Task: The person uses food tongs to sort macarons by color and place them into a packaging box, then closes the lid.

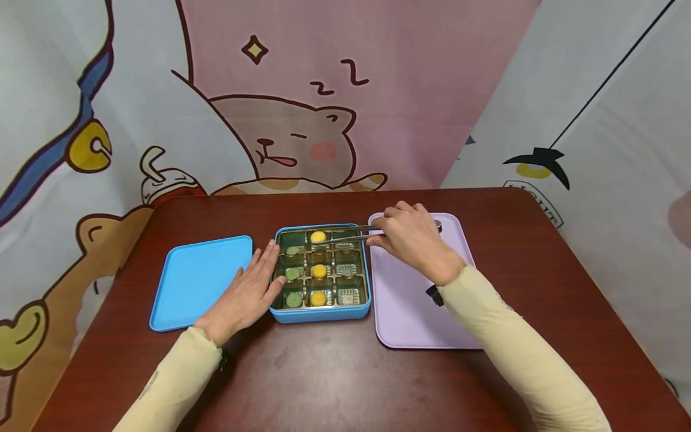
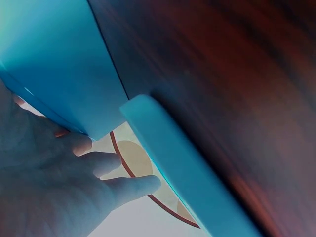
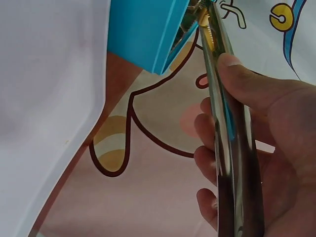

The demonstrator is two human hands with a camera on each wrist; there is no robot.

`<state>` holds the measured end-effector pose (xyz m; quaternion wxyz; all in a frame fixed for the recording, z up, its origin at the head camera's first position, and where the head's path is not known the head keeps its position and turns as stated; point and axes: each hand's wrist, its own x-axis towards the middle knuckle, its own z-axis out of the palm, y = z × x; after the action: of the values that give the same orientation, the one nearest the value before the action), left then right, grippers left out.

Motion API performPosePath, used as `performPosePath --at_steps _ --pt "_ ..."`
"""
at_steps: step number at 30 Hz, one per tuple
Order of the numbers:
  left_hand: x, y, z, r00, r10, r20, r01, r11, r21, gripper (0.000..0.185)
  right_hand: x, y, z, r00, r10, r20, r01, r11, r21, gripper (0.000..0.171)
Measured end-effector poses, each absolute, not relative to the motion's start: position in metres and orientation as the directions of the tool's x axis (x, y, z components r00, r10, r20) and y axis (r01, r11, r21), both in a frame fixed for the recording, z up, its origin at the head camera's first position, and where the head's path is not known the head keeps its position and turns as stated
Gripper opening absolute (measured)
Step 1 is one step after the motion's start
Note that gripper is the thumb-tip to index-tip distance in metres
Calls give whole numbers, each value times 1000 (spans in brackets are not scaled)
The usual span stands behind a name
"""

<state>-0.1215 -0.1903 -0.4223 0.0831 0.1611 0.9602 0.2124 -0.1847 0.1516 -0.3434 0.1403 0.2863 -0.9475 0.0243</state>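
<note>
Cartoon curtains back a dark red desk (image 1: 324, 372); at its middle sits a blue box (image 1: 321, 314) of sweets; the right hand (image 1: 412, 240) pinches metal tongs (image 1: 351, 235) over a yellow sweet (image 1: 318, 237); the left hand (image 1: 251, 291) lies flat against the box's side; blue lid (image 1: 200, 279) left, purple tray (image 1: 410, 312) right

"zZ" drawn above sleeping bear on backdrop cloth (image 1: 335, 78), partial lettering on right cloth unreadable

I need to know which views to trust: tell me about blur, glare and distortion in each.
Head view: sharp, evenly lit, wide-angle bend at the edges, soft sheen on the table. Left wrist view: dim, blue-tinted, the table streaked with blur beside the left hand. Right wrist view: bright, the tongs mirror-glared and soft up close.
</note>
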Motion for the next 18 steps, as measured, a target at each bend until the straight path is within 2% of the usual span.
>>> performPosePath --at_steps 18 --pt "-121 -190 -422 -935 345 -88 277 860 428 72 -187 141 -345 -793 -546 270 -553 831 54 28"
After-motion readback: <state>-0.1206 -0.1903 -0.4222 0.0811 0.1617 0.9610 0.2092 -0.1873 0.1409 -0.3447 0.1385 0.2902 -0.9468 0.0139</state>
